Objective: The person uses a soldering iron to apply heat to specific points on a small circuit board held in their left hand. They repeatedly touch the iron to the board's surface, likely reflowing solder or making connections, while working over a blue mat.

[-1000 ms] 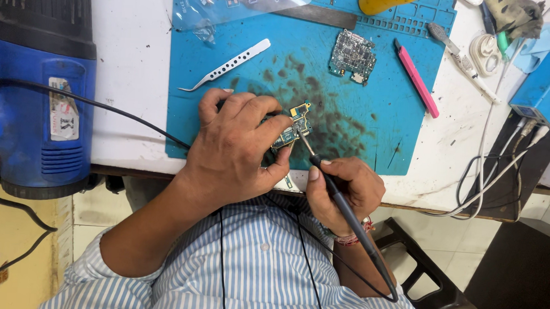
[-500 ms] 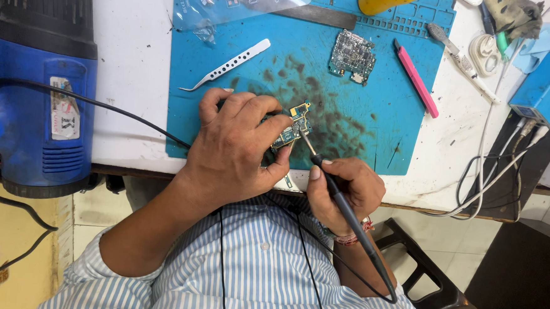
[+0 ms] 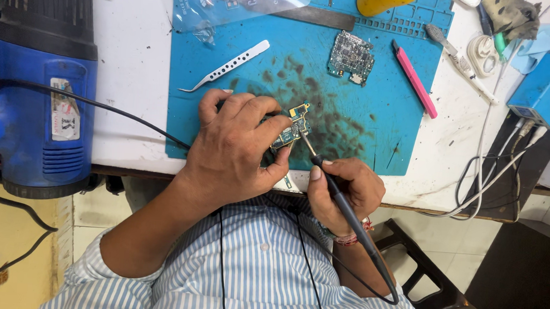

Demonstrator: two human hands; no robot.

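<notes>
My left hand (image 3: 238, 146) grips a small green circuit board (image 3: 291, 128) at the near edge of the blue work mat (image 3: 365, 109), fingers curled over its left part. My right hand (image 3: 345, 189) holds a black soldering iron (image 3: 341, 202) like a pen; its metal tip touches the board's lower right edge. The iron's black cord loops down past my striped shirt.
A second circuit board (image 3: 351, 56), white tweezers (image 3: 226, 67) and a pink tool (image 3: 414, 79) lie on the mat. A blue hot-air gun (image 3: 40, 92) stands at the left. A blue box (image 3: 548, 87) with white cables sits at the right; a yellow object (image 3: 383, 0) is at the back.
</notes>
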